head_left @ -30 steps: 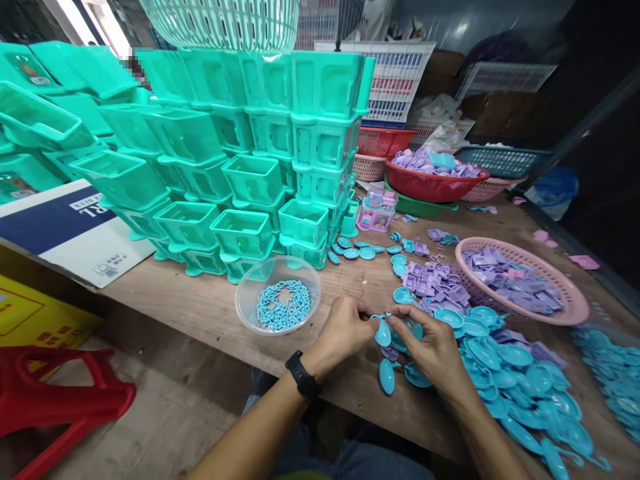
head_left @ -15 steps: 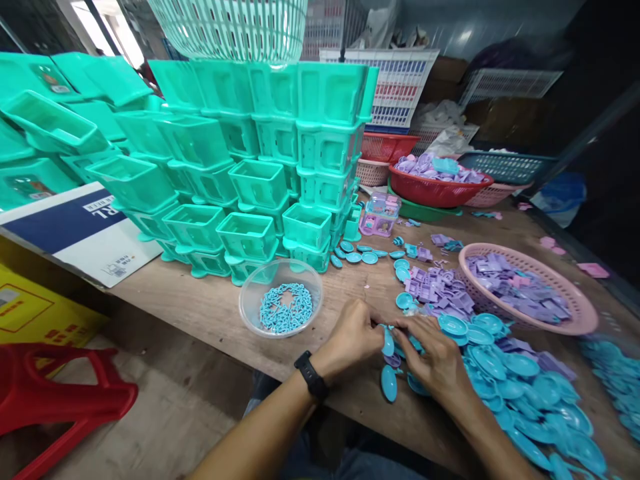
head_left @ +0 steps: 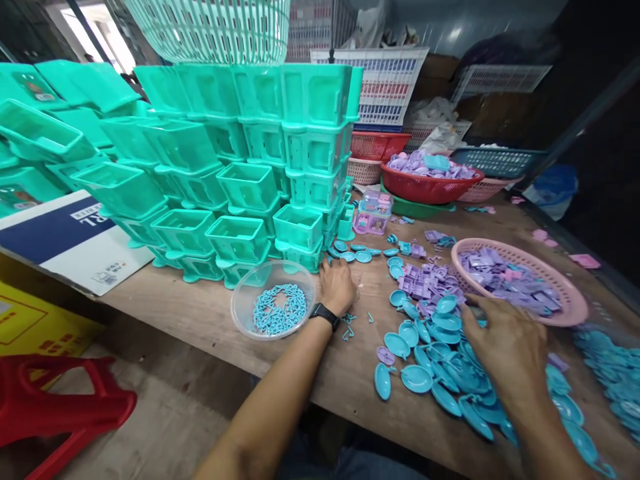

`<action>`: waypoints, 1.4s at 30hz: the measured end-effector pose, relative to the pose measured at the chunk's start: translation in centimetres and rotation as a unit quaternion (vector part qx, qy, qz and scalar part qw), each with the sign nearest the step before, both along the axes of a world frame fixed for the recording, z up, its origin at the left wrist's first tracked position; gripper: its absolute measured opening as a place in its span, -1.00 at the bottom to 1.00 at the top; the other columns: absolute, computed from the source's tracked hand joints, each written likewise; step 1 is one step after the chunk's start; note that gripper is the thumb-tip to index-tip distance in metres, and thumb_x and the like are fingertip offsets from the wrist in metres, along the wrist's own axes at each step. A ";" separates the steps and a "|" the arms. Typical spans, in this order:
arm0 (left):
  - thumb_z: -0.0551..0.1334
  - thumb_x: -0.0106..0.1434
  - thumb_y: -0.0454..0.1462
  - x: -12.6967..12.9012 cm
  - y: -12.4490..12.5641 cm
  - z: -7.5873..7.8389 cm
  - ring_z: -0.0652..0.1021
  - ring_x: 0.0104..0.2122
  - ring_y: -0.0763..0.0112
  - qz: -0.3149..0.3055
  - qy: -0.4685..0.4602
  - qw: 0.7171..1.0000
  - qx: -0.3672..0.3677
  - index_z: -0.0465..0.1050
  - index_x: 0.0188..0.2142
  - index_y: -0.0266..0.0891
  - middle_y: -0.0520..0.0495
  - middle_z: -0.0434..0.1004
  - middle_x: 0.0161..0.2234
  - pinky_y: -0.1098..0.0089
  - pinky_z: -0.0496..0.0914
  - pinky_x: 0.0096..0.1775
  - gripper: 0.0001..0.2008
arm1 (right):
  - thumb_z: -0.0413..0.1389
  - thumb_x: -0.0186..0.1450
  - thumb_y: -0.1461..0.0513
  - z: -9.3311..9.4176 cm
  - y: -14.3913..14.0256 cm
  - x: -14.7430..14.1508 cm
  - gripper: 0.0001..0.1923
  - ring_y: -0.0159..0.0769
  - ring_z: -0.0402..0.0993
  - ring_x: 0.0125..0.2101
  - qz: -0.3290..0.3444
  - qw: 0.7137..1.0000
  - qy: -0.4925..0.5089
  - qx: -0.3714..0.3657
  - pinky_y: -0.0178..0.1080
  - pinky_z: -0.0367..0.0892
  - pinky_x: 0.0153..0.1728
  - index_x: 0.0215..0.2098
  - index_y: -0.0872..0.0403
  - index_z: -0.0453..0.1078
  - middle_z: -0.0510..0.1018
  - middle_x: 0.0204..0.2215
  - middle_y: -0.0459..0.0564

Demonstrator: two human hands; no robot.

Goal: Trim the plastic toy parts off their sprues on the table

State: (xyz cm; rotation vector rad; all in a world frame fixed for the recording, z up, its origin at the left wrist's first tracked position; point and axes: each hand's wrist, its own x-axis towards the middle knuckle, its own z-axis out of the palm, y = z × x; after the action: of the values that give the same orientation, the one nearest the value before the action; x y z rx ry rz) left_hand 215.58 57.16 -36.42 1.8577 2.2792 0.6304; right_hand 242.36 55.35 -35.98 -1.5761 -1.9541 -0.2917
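My left hand (head_left: 338, 287), with a black watch on the wrist, lies on the table at the near end of a row of blue oval pieces (head_left: 363, 256). Its fingers look slightly apart; whatever lies under them is hidden. Beside it is a clear round tub (head_left: 240, 308) of small blue hook-shaped parts (head_left: 280, 309). A few loose hooks (head_left: 349, 327) are scattered near the wrist. My right hand (head_left: 507, 343) hovers over a heap of blue oval dishes (head_left: 450, 363), thumb and fingers apart. One purple oval piece (head_left: 385, 355) lies at the heap's left edge.
Stacked teal boxes (head_left: 300, 227) rise behind the tub, with a pale green basket (head_left: 210, 30) on top. A pink basket (head_left: 463, 257) of purple parts stands at right, near loose purple pieces (head_left: 425, 283). A red stool (head_left: 65, 400) is on the floor at left.
My hands have parted from working together over the blue dishes. The left went up and left to the row; the right moved right over the heap, and loose hooks now show.
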 end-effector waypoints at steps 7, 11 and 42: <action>0.10 0.34 -0.43 0.0 -3.0 -1.5 0.57 -0.08 0.09 -0.101 -0.018 0.995 0.004 0.54 -0.04 -0.29 -0.26 0.64 -0.20 0.20 0.44 -0.03 -0.71 | 0.05 0.38 0.15 -2.8 -2.9 -9.4 -0.72 -0.05 0.52 -0.22 0.140 0.987 -0.008 -0.084 -0.05 0.14 -0.19 -0.37 -0.01 0.57 0.66 -0.33 0.06; 0.09 0.25 -0.54 -1.0 -4.5 -2.1 0.56 -0.08 0.22 -0.176 -0.093 0.978 0.069 0.44 0.06 -0.21 -0.13 0.62 -0.15 0.28 0.42 -0.01 -0.56 | 0.11 0.34 0.22 -3.8 -2.7 -11.7 -0.79 -0.02 0.50 -0.21 0.124 0.985 -0.031 -0.119 -0.03 0.08 -0.17 -0.40 0.01 0.55 0.65 -0.36 0.08; 0.28 0.13 -0.45 1.6 -7.1 -0.1 0.55 -0.46 0.40 -0.058 -0.458 0.881 0.102 0.60 -0.40 -0.35 -0.07 0.64 -0.46 0.47 0.33 -0.40 -0.90 | 0.24 0.19 -0.03 -0.3 -5.6 -12.0 -0.71 -0.16 0.61 -0.39 0.114 0.904 0.393 -0.125 -0.19 0.46 -0.29 -0.35 -0.02 0.65 0.70 -0.41 -0.05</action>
State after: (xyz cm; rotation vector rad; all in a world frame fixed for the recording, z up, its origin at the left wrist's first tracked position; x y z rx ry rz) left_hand 217.20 50.04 -36.48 1.2878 1.4937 1.3962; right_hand 230.33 49.74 -36.30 -1.2929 -1.5208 0.6302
